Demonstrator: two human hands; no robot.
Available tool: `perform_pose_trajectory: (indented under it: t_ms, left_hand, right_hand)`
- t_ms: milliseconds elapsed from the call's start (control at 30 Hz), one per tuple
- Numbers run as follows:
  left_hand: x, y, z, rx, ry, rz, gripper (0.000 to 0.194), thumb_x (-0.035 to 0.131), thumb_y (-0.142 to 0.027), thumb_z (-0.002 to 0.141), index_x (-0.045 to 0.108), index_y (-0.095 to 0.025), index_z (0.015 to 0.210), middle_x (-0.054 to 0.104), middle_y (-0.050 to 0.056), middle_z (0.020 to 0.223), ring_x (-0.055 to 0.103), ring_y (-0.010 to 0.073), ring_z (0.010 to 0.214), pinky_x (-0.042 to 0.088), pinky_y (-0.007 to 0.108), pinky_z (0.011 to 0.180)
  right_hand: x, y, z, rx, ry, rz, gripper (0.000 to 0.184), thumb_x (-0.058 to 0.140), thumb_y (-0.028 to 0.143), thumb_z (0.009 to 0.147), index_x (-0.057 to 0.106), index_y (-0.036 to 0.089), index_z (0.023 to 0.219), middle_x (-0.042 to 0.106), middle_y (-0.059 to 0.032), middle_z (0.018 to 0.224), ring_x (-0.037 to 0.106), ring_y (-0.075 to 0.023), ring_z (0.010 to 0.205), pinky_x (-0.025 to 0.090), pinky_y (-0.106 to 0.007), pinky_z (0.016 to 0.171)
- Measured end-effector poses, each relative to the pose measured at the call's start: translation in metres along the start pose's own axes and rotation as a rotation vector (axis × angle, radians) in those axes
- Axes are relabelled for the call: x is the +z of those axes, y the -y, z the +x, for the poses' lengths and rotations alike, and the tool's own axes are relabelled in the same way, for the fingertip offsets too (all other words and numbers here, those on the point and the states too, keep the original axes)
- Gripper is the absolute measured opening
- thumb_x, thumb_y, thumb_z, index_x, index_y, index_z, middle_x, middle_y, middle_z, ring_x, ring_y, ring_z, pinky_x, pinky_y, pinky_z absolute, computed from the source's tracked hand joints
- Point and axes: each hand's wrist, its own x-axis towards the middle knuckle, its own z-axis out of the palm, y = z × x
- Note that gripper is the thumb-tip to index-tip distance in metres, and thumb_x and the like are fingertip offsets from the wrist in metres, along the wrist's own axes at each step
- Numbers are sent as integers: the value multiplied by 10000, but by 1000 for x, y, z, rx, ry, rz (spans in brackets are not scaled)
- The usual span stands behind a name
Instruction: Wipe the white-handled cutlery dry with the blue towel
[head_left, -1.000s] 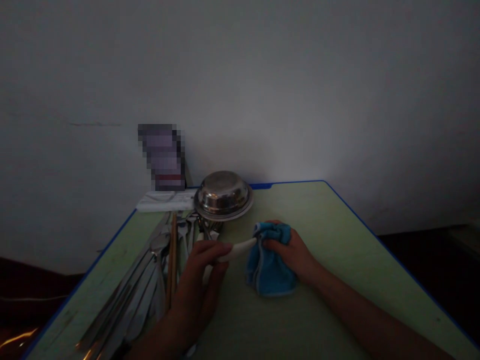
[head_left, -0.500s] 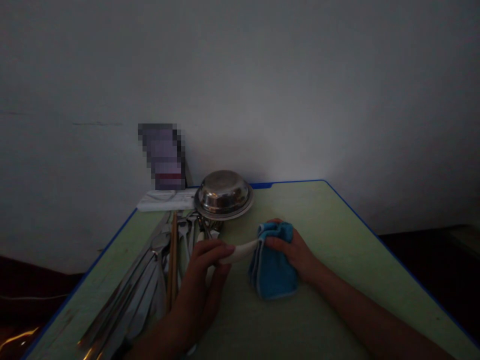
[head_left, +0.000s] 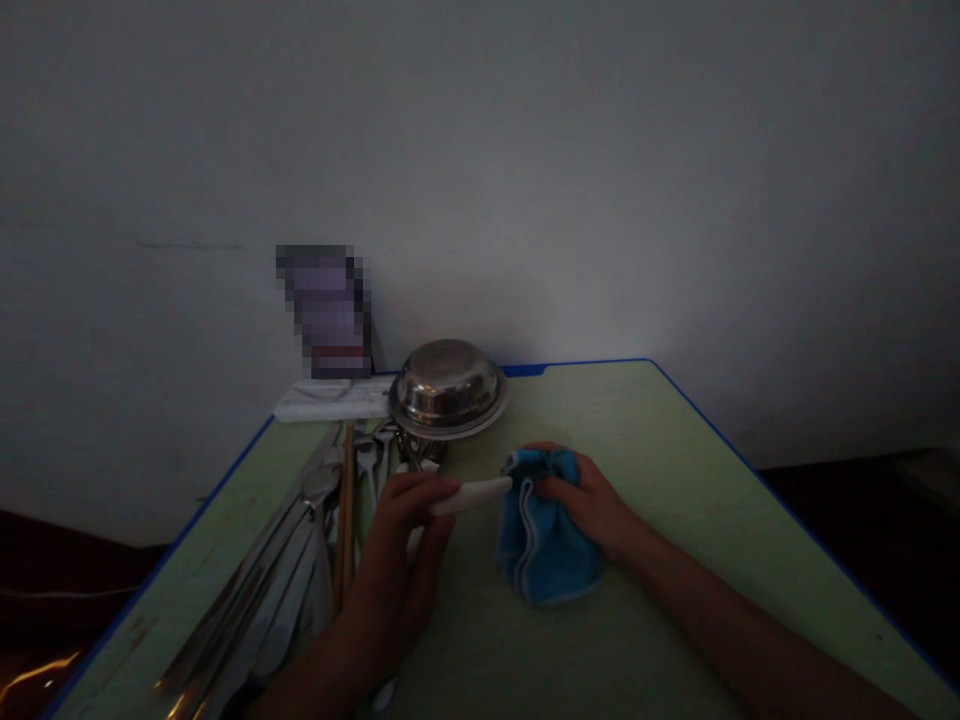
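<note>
Between the thumb and fingers of my left hand (head_left: 409, 550) is a slim white utensil (head_left: 480, 493), pale and slightly curved like a handle. Its right end meets the blue cloth, which hides whatever lies beyond, so its exact kind is unclear. My right hand (head_left: 592, 500) is closed on the blue cloth (head_left: 555, 560), a folded piece with light edging that hangs down over the table. Under and left of my left forearm lie a pair of wooden chopsticks (head_left: 345, 520), a spoon (head_left: 320, 485) and several metal knives or handles (head_left: 255, 590).
An upturned metal bowl (head_left: 448, 385) stands at the back of the green table (head_left: 660, 450), which has a blue edge. Forks (head_left: 431, 457) lie in front of it. A blurred-out phone-like screen (head_left: 330, 315) leans by the wall above a white object (head_left: 330, 400).
The cloth has shifted slightly right and back along the white utensil, its folds changing shape. The utensil tilts a little differently. My left hand stays nearly in place.
</note>
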Motion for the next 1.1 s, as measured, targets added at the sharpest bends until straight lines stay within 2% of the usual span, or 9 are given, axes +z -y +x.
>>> perform_pose_trajectory:
  t_ms: [100,233,367,467,667,833,1100]
  left_hand:
    - [0,0,0,53,22,-6,345,414,-49,848,440,-248,1128,464,52,1032,538,154,858,514,258,662]
    - [0,-2,-1,75,20,16,350,420,-43,839,446,-248,1121,483,50,1009,540,159,857,514,283,700]
    - [0,-2,0,59,18,6,329,421,-54,844,449,-245,1111,491,57,998,542,162,840,509,276,670]
    - [0,-4,2,78,28,2,346,411,-34,840,442,-239,1117,486,56,989,533,159,851,502,264,680]
    - [0,-4,3,73,51,-10,366,399,-17,840,431,-235,1133,463,50,1009,523,147,865,498,254,723]
    - [1,-3,-1,9,43,-46,351,404,-42,858,425,-246,1144,447,55,1035,521,165,916,509,271,727]
    - [0,-4,1,54,37,-15,348,404,-36,848,432,-238,1130,467,50,995,529,163,881,508,271,712]
  right_hand:
    - [-1,-2,1,0,-12,-6,323,559,85,646,653,210,930,637,40,672,549,-107,578,424,-214,549]
    - [-1,-3,0,-5,-22,14,333,568,83,634,632,216,932,647,34,723,563,-113,598,441,-220,561]
    - [0,-1,-3,16,24,81,244,623,247,710,592,225,951,653,7,794,610,-151,685,489,-272,625]
    - [0,2,-3,-5,89,78,282,681,356,705,584,218,931,655,-5,817,609,-147,678,494,-273,623]
    - [0,1,-1,-49,52,-66,316,757,322,640,579,200,871,605,31,726,566,-106,624,462,-218,577]
    - [0,-1,-2,-60,44,-62,282,743,295,659,592,196,875,594,38,712,555,-99,615,454,-215,578]
    - [-1,-4,-1,-9,-4,-6,207,659,331,737,603,205,891,609,34,701,567,-102,604,454,-218,581]
